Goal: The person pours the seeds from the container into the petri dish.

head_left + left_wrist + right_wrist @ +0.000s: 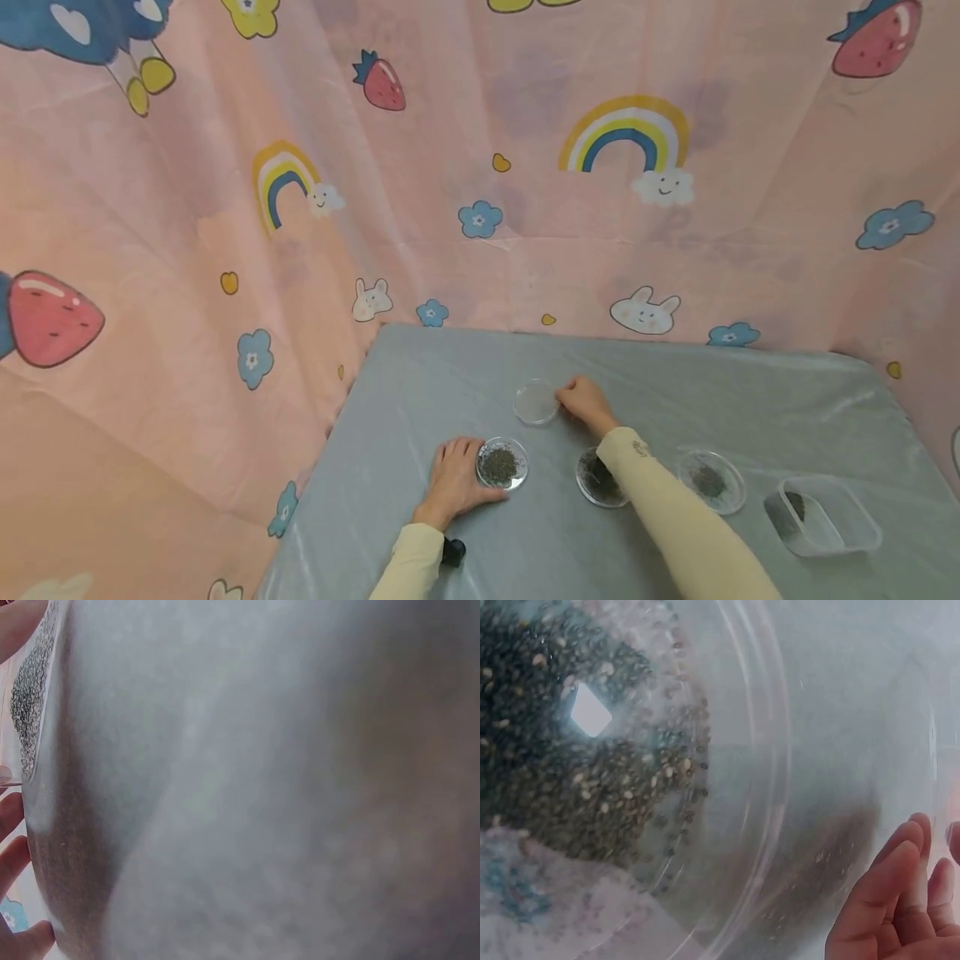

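My left hand (455,482) grips a clear petri dish (519,481) of small dark seeds, its fingers along the far left side and its thumb by the near edge. At the left border of the left wrist view, the seeds (31,697) show between the thumb and the fingers (11,862). Farther back, my right hand (587,404) pinches the right edge of a round clear lid (536,402), which lies flat or nearly so. Beneath the right forearm is a second petri dish (600,500) of seeds, partly hidden by the sleeve; its speckled seeds (577,765) fill the left of the right wrist view.
To the right of the right arm stands a third petri dish (735,492) with a small heap of seeds. Beyond it is a clear rectangular plastic box (843,533) with some dark seeds at its left end. A grey cloth (420,375) covers the table, and a patterned pink curtain (487,275) hangs behind.
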`<state>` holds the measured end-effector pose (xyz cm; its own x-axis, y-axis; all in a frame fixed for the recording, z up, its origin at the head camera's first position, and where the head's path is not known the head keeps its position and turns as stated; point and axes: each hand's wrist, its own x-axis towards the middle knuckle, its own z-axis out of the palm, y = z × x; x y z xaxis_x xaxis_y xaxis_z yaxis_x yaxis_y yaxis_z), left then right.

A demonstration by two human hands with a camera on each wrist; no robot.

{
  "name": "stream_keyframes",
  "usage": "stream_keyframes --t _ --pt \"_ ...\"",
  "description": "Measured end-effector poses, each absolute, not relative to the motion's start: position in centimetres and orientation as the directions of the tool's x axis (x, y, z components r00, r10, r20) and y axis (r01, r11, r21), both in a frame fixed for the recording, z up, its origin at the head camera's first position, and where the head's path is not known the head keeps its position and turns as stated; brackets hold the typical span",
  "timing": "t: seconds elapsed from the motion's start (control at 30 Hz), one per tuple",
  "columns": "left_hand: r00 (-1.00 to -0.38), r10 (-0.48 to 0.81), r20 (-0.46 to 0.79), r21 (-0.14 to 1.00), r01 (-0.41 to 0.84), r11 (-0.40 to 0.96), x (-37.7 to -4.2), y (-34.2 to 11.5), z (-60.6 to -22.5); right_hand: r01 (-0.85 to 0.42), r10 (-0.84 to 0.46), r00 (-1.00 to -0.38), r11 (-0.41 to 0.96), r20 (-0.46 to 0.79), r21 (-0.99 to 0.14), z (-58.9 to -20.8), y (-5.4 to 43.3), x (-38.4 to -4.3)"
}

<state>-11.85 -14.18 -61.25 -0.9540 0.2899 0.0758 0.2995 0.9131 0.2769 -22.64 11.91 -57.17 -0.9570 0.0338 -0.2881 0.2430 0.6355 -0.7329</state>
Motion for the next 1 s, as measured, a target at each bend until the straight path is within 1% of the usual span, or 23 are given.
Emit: stream_keyframes --t 0.07,0.1,0.17,0.23,0.3,0.37,0.4,0.47,0.57,0.6,0.67,0.73,0.83,1.0 --pt "-0.955 0.289 0.068 0.280 0.297 0.913 -11.8 -14.1 -61.3 0.257 0.046 -0.957 0.598 -0.288 -0.759 -57.1 12.5 -22.5" --pt "-0.955 0.289 0.066 0.281 0.296 0.913 -11.8 -14.1 -61.3 0.254 0.056 -0.959 0.601 -0.277 -0.758 -57.0 12.7 -22.5" --pt "-0.954 0.292 0.065 0.280 0.298 0.913 -11.8 -14.1 -61.3 0.214 0.072 -0.973 0.623 -0.218 -0.753 -56.7 13.3 -22.5" --pt "-0.953 0.294 0.073 0.279 0.303 0.911 -11.8 -14.1 -61.3 0.139 0.072 -0.990 0.662 -0.122 -0.737 -56.3 13.7 -22.5" --pt "-0.951 0.297 0.081 0.277 0.308 0.910 -11.8 -14.1 -61.2 0.033 0.044 -0.999 0.724 -0.002 -0.689 -55.8 14.0 -22.4" --pt "-0.951 0.298 0.089 0.275 0.311 0.910 -11.8 -14.1 -61.1 -0.108 -0.040 -0.991 0.788 0.126 -0.605 -55.3 14.1 -22.3" --pt "-0.951 0.296 0.087 0.274 0.309 0.911 -11.8 -14.1 -61.1 -0.192 -0.103 -0.976 0.819 0.190 -0.541 -55.1 14.1 -22.1" --pt "-0.952 0.295 0.082 0.272 0.307 0.912 -11.8 -14.1 -61.0 -0.349 -0.242 -0.923 0.852 0.298 -0.390 -55.0 13.9 -21.7" --pt "-0.953 0.293 0.078 0.275 0.303 0.912 -11.8 -14.1 -60.9 -0.551 -0.451 -0.797 0.815 0.401 -0.180 -55.2 13.2 -21.0" --pt "-0.953 0.293 0.075 0.275 0.302 0.913 -11.9 -14.1 -60.9 -0.598 -0.504 -0.757 0.791 0.416 -0.130 -55.5 13.0 -20.8" --pt "-0.954 0.291 0.071 0.277 0.299 0.913 -11.9 -14.1 -60.8 -0.663 -0.582 -0.696 0.746 0.421 -0.067 -56.1 12.5 -20.3" --pt "-0.955 0.290 0.065 0.273 0.296 0.915 -11.9 -14.1 -60.8 -0.701 -0.630 -0.660 0.713 0.410 -0.032 -56.7 12.1 -19.8" --pt "-0.955 0.291 0.065 0.269 0.297 0.916 -11.9 -14.1 -60.8 -0.717 -0.659 -0.653 0.697 0.373 -0.023 -57.6 11.7 -19.1" --pt "-0.953 0.291 0.081 0.266 0.302 0.915 -11.8 -14.1 -60.8 -0.691 -0.649 -0.699 0.721 0.301 -0.049 -58.3 11.5 -18.4"
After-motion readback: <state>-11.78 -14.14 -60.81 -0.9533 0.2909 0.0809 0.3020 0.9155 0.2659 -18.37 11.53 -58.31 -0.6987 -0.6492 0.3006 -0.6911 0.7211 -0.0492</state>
